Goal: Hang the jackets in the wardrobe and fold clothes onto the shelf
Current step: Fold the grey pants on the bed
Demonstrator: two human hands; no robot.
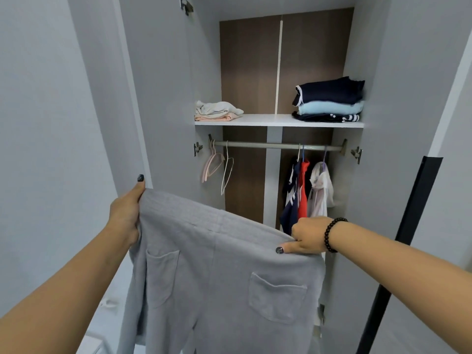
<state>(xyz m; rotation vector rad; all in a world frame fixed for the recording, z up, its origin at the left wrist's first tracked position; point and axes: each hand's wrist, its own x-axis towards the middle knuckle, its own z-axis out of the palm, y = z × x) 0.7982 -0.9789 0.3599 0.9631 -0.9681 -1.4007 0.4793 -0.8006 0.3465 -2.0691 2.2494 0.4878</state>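
I hold up grey trousers point(217, 272) by the waistband, back pockets facing me, in front of the open wardrobe. My left hand point(126, 213) grips the left end of the waistband; my right hand point(307, 236) pinches the right end. The white shelf point(268, 121) carries a pale folded pile point(217, 111) at left and a dark and light-blue folded stack point(329, 99) at right. Under it, the rail point(275, 145) holds empty pink and white hangers point(217, 164) at left and hung jackets point(306, 190) at right.
The wardrobe's grey doors stand open on both sides: the left door point(158, 98) and the right door point(398, 123). A black upright strip point(408, 226) runs along the right. A grey wall point(38, 123) closes the left side.
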